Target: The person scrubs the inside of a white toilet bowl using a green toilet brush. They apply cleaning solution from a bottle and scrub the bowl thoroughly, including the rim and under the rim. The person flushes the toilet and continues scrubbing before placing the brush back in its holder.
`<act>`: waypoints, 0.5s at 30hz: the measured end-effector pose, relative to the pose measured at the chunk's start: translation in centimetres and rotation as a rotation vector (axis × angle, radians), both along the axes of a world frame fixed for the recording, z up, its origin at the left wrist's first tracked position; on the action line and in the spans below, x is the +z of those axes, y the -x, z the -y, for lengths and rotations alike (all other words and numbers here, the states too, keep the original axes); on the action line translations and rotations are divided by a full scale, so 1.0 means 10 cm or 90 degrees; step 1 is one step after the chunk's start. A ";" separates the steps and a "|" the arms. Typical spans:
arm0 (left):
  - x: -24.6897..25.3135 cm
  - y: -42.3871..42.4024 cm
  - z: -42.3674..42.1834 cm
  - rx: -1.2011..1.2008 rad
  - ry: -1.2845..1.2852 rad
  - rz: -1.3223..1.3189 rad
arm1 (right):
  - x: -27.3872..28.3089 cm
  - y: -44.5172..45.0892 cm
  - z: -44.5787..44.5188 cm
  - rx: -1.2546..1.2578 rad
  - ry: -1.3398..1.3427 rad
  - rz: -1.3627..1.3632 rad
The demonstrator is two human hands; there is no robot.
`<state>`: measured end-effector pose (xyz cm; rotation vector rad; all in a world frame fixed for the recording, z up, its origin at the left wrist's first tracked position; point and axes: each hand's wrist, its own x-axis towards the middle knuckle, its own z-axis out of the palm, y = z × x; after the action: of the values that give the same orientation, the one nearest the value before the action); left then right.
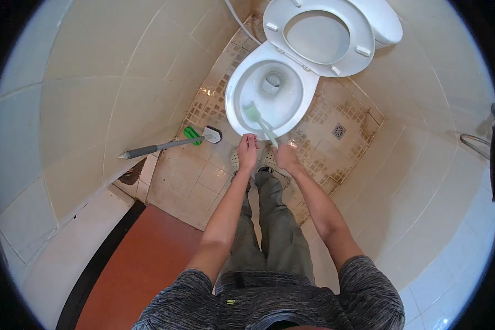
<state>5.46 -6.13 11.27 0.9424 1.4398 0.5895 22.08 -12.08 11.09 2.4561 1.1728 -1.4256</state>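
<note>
My right hand [286, 157] grips the handle of a pale green toilet brush [259, 116]. The brush's head rests low over the inside of the white toilet bowl [242, 119], near its front wall, and its handle crosses the front rim. Just left of it, my left hand [247, 152] hovers at the front rim with its fingers curled; whether it touches the rim or holds anything is unclear. The raised toilet seat [275, 45] leans back with its lid behind it. A little water shows in the bowl's drain hole.
A long-handled scrub brush [177, 143] leans against the left wall beside a green scrub brush [192, 133]. To the right is a round floor drain [338, 130] in stained tiles. A white hose [241, 22] runs behind the bowl. A red-brown floor [148, 255] lies beyond a dark threshold.
</note>
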 end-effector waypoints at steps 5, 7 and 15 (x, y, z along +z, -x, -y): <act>0.05 -0.08 -0.03 -0.014 0.015 -0.014 | -0.07 -0.10 0.06 -0.112 -0.039 0.037; 0.02 -0.03 -0.03 -0.028 -0.010 -0.026 | 0.12 0.03 0.07 -0.054 -0.032 -0.019; -0.02 0.58 0.15 0.023 -0.015 -0.066 | 1.49 0.60 0.13 -0.078 -0.145 -0.050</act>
<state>-0.35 -7.62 11.08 0.9789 1.5475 0.5922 16.11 -13.42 25.99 2.6878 1.2866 -1.5107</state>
